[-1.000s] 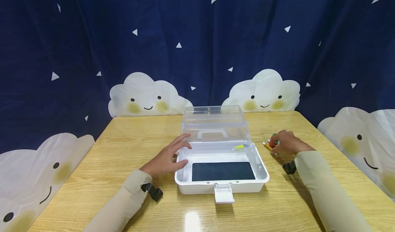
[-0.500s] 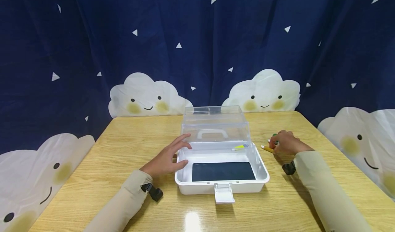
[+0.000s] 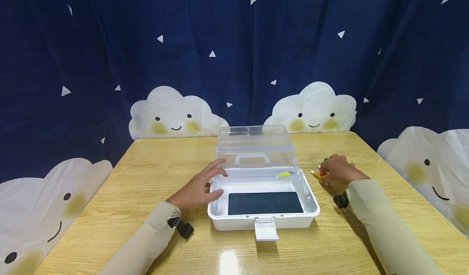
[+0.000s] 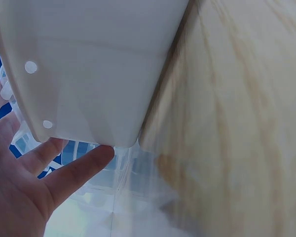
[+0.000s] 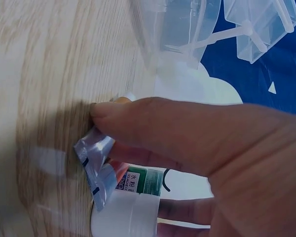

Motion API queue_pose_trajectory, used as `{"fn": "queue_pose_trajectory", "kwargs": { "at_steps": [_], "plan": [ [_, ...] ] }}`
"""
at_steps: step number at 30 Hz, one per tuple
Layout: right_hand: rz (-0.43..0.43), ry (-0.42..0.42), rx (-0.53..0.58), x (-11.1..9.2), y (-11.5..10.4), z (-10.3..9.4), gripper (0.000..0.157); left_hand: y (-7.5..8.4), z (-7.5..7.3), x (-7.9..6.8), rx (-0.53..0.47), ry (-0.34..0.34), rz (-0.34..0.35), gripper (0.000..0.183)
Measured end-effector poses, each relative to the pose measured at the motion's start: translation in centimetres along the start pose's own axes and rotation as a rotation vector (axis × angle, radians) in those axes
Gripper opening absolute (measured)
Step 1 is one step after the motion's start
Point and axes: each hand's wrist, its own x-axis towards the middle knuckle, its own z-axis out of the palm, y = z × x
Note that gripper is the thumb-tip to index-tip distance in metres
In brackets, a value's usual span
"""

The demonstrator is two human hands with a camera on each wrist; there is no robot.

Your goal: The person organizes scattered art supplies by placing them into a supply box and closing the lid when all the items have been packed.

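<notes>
In the head view, a white plastic box point(image 3: 264, 222) stands with its clear lid point(image 3: 256, 145) swung up behind. My left hand point(image 3: 199, 187) rests at the box's left rim, fingers spread and lightly bent over the edge. To the right of the box, my right hand point(image 3: 340, 171) pinches a yellow-orange paint tube point(image 3: 316, 175) with a white cap between thumb and fingers, low over the table. Silver crimped tube ends point(image 5: 103, 185) show below the thumb in the right wrist view. Beside them are a green jar point(image 5: 150, 182) and a white lid point(image 5: 126, 215).
Inside the box lie a dark flat rectangle point(image 3: 265, 203) and a yellow-marked tube point(image 3: 283, 174) at the back. The front latch point(image 3: 266, 230) hangs down. A red item point(image 3: 323, 170) lies by the right hand. Behind the wooden table point(image 3: 172, 157) hangs a dark blue curtain point(image 3: 190, 31).
The yellow-orange tube has turned and shifted slightly at my right fingertips, and the right wrist has moved a little left. The left hand and box have not moved.
</notes>
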Motion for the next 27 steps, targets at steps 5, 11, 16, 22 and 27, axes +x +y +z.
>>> {"fn": "queue_pose_trajectory", "kwargs": {
  "at_steps": [5, 11, 16, 22, 27],
  "plan": [
    [0.006, 0.005, 0.002, -0.1, -0.19, -0.06, 0.016, -0.02, -0.04, 0.01, 0.001, 0.003, -0.005, 0.038],
    [0.026, 0.012, -0.002, -0.3, -0.41, -0.06, 0.015, -0.08, 0.01, -0.01, 0.007, 0.003, -0.004, 0.038],
    [0.028, 0.006, 0.002, -0.3, -0.43, -0.08, 0.015, -0.04, 0.01, 0.01, 0.005, 0.004, -0.005, 0.038],
    [0.018, -0.005, -0.003, -0.21, -0.32, -0.14, 0.012, -0.09, 0.01, 0.04, 0.004, 0.002, -0.005, 0.038],
    [0.017, -0.013, -0.003, -0.53, -0.38, -0.35, 0.009, -0.17, 0.0, 0.05, 0.007, -0.001, -0.002, 0.039]
  ]
}}
